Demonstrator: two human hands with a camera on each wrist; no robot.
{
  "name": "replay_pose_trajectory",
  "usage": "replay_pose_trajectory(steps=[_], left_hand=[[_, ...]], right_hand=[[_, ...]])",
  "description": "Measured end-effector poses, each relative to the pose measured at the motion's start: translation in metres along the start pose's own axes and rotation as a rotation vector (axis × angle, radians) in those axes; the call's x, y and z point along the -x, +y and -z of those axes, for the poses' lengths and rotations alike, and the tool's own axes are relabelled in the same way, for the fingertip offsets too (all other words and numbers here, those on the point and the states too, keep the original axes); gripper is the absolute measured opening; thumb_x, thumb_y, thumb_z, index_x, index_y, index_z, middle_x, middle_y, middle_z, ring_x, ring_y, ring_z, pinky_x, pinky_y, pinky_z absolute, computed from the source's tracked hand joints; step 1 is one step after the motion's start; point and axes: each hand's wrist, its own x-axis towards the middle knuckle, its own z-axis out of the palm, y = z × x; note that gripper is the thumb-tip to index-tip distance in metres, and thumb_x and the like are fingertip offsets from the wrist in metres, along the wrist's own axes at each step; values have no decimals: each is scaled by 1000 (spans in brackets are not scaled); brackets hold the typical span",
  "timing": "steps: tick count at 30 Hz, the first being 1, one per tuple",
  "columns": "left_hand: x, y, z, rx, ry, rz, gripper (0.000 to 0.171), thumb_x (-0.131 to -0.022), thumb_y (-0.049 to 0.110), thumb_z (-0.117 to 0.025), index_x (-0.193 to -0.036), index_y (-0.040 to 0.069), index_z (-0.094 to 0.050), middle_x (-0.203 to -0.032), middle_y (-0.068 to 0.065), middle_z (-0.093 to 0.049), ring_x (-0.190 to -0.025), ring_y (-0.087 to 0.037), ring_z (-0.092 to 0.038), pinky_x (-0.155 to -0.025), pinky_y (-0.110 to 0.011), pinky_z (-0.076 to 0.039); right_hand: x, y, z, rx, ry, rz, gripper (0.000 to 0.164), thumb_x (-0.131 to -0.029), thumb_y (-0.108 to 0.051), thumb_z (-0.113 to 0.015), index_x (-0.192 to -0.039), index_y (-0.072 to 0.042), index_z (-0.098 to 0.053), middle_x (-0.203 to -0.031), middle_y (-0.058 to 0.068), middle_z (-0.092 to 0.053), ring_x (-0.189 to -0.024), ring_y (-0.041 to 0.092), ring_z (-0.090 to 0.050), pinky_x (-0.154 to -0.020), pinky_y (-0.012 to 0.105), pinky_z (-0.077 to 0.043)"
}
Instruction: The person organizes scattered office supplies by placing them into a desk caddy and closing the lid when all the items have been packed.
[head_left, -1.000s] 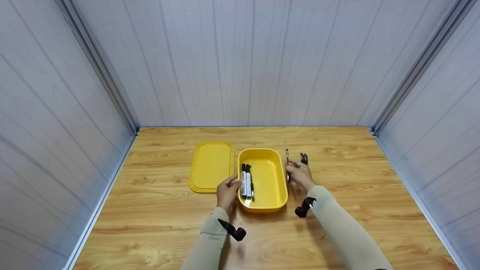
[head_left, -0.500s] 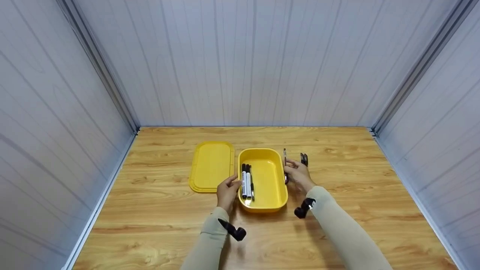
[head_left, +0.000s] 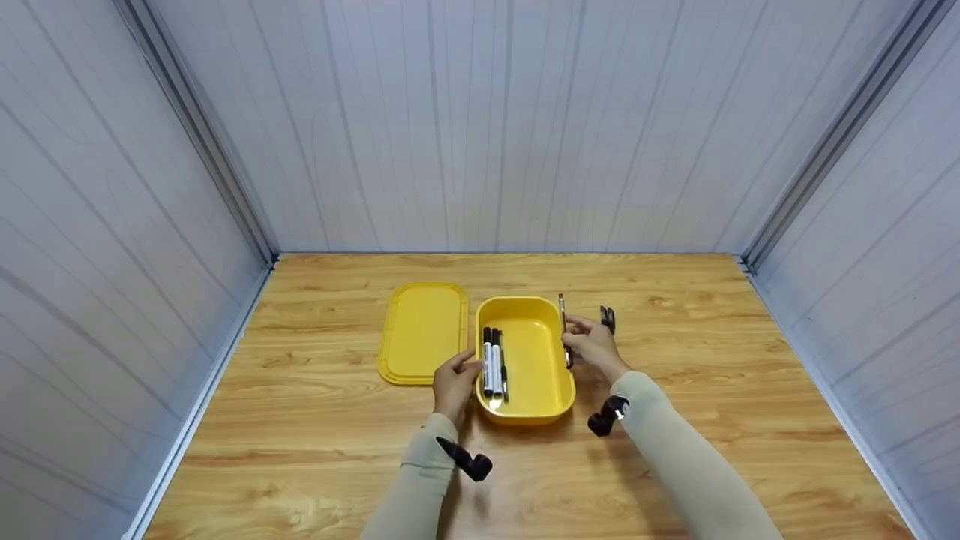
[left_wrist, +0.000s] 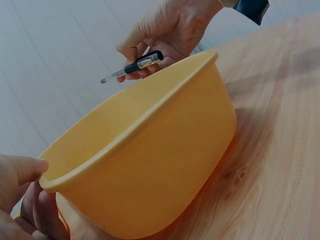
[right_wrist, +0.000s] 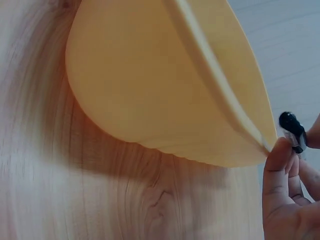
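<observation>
Lid point(head_left: 424, 334) lay flat left of the box point(head_left: 534, 375), just beside it; if box slid left it'd prob. ride up on it. L hand point(head_left: 453, 390) pinched the box's left rim, thumb over the edge, fingers outside; L forearm point(head_left: 409, 495) ran in from the near side, wrist low. A slack pinch there might let box skid if bumped from the right. Inside, along the left wall, two markers point(head_left: 492, 367) and a slim black pen point(head_left: 504, 379) lay side by side, approx. near-to-far; a knock could roll them across the floor of the box. Held pen point(left_wrist: 143, 62) was up at the box's right rim, pointing roughly near-far; couldn't tell if it touched. Main worry: carried too low, it'd likely catch the rim, twist in the fingertips or drop outside onto the table point(head_left: 337, 450). R hand point(head_left: 594, 346) gripped it abt. mid-length, thumb vs. fingers; R forearm point(head_left: 690, 457) slanted in from near right. Just past that hand, on the far right side, lay two small black items point(head_left: 607, 319), type unclear; a careless swing might knock them askew.
</observation>
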Motion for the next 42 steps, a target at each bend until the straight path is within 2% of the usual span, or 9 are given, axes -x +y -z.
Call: replay_pose_trajectory(steps=[4, 9, 15, 20, 26, 36, 39, 42], left_hand=[[0, 1, 0, -6, 6, 4, 37, -88, 5, -69, -125, 1, -66, -99, -13, -73, -84, -13, -63, -67, -20, -47], [-1, 2, 1, 4, 3, -5, 38, -88, 4, -69, -125, 1, -66, -99, -14, -73, -86, -15, -65, -70, -21, -49], [-2, 2, 0, 13, 6, -3, 37, -88, 4, -69, -125, 0, -66, -100, -15, -73, -87, -15, -65, -72, -22, -50], [-2, 2, 1, 20, 6, -6, 38, -87, 4, -69, -124, -1, -66, -99, -15, -73, -83, -13, -64, -69, -21, -50], [-1, 1, 1, 10, 9, -20, 39, -86, 6, -70, -124, -1, -66, -99, -13, -72, -86, -15, -63, -72, -21, -48], [0, 1, -1, 11, 1, 7, 38, -88, 7, -68, -126, 0, -65, -102, -15, -72, -86, -14, -63, -72, -22, -50], [1, 0, -1, 14, 1, 12, 38, -88, 7, -68, -126, 0, -65, -101, -15, -72, -85, -14, -63, -71, -22, -50], [0, 0, -1, 16, 3, 14, 38, -88, 6, -68, -126, 1, -65, -99, -13, -72, -85, -14, -63, -70, -21, -49]], right_hand=[[2, -3, -1, 12, -17, 1, 54, -85, -8, -61, -139, -7, -56, -109, 10, -65, -88, 14, -58, -71, 22, -52], [7, -9, -7, 5, -58, 53, 54, -85, -5, -61, -139, -2, -54, -116, 20, -64, -88, 14, -62, -71, 24, -55], [11, -14, -16, -50, -89, 38, 52, -87, -2, -62, -138, -2, -55, -112, 15, -64, -88, 15, -59, -70, 24, -53], [12, -16, -22, -117, -96, 37, 54, -84, 2, -59, -138, 1, -54, -106, 15, -62, -83, 12, -58, -66, 23, -53], [12, -16, -29, -198, -113, 46, 55, -83, 7, -57, -137, 5, -52, -103, 16, -60, -78, 10, -57, -62, 23, -53], [14, -17, -37, -116, -154, 40, 55, -84, 3, -58, -139, 2, -52, -109, 18, -59, -81, 14, -58, -68, 28, -55], [15, -17, -39, -129, -151, 24, 55, -85, 2, -58, -139, 1, -51, -109, 18, -59, -82, 14, -58, -69, 28, -55], [17, -16, -42, -153, -146, 40, 54, -84, 2, -58, -138, 2, -53, -102, 11, -60, -80, 13, -58, -66, 26, -55]])
